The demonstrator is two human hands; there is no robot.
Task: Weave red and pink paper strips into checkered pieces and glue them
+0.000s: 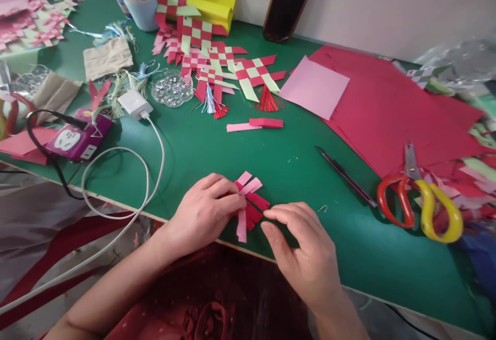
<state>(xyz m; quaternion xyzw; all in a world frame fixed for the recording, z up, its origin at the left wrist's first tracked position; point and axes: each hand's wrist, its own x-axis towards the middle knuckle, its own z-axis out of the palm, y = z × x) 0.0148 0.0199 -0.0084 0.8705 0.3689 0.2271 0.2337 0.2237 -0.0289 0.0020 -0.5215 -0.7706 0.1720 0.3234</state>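
Near the table's front edge, my left hand [209, 208] has its fingers closed on a small weave of red and pink paper strips [254, 211]. Loose strip ends fan out to the right of those fingers, and part of the weave is hidden under them. My right hand [304, 244] is just right of the strips, thumb and index finger apart, the index fingertip close to a red strip's end; I cannot tell if it touches. Beyond the hands lie a folded red strip [266, 122] and a pink strip [243, 127], overlapping.
Scissors [411, 167] and a slim dark cutter [344, 174] lie at right, beside red paper sheets [403, 107] and a pink square [315, 87]. Finished woven paper fish [253, 73] and a dish of googly eyes [172, 89] sit behind. A white cable [160, 143] loops at left from a charger.
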